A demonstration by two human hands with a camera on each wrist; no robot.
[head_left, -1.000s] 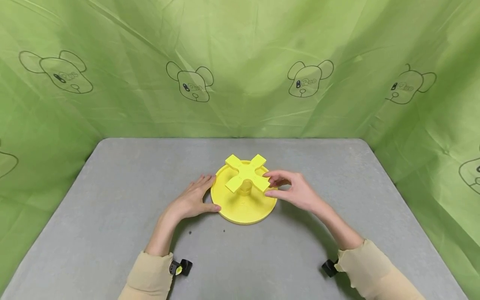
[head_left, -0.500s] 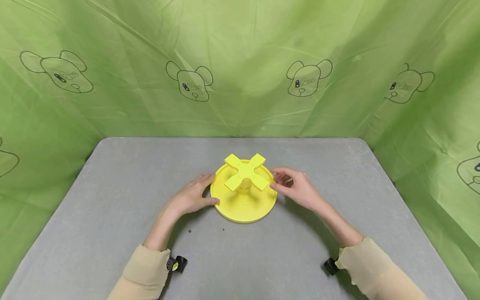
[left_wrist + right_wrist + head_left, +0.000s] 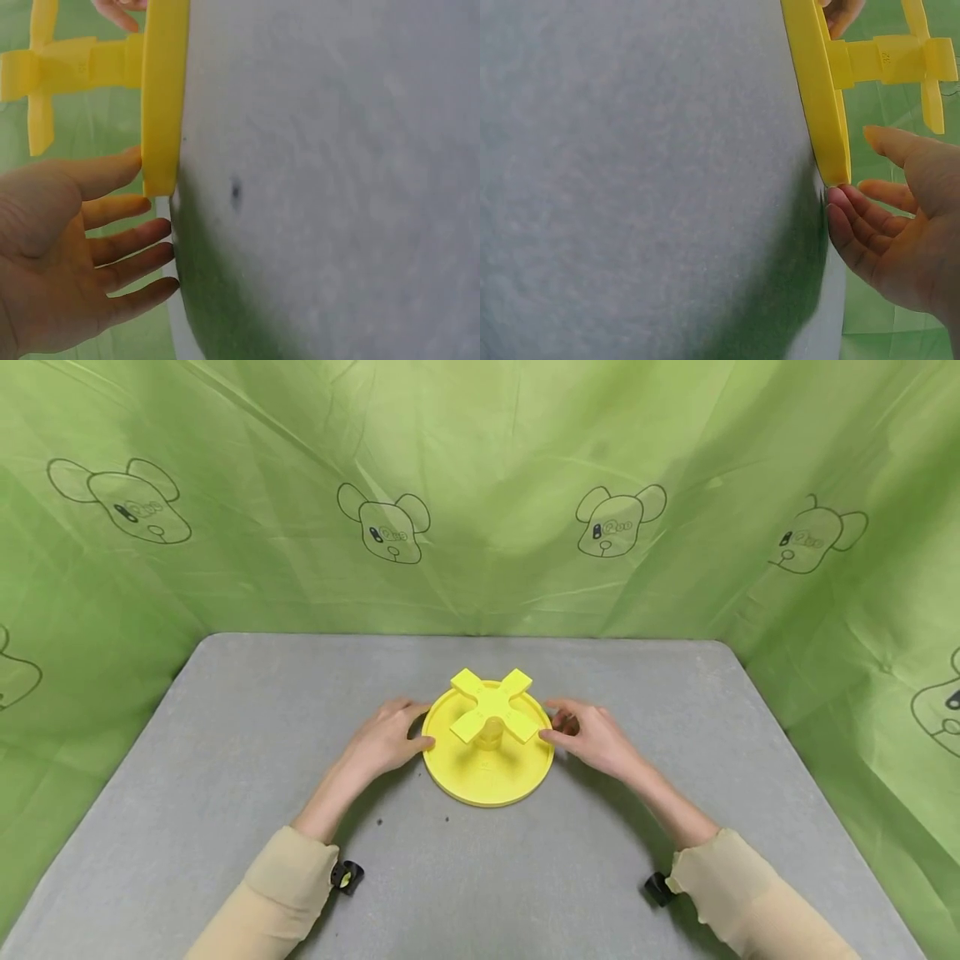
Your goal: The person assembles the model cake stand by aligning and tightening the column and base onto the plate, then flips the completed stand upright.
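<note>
A yellow plastic stand sits on the table: a round rimmed base, a short post and a flat four-armed cross on top. At its left edge is my left hand. In the left wrist view, the thumb touches the rim and the index finger meets the outer edge, while the other fingers extend fairly straight. On the right side, my right hand is loosely bent. The right wrist view shows fingertips touching the base's lower edge, with the thumb apart from it.
The grey tabletop carries a few small dark specks near the left forearm. Green cloth with bear-head drawings hangs behind and along both sides. A black wrist camera is on the left sleeve, another on the right.
My right hand has drawn back from the cross arm to the base's right edge. The left thumb has slid away from me along the rim, bringing thumb and fingers closer together. The stand stays put.
</note>
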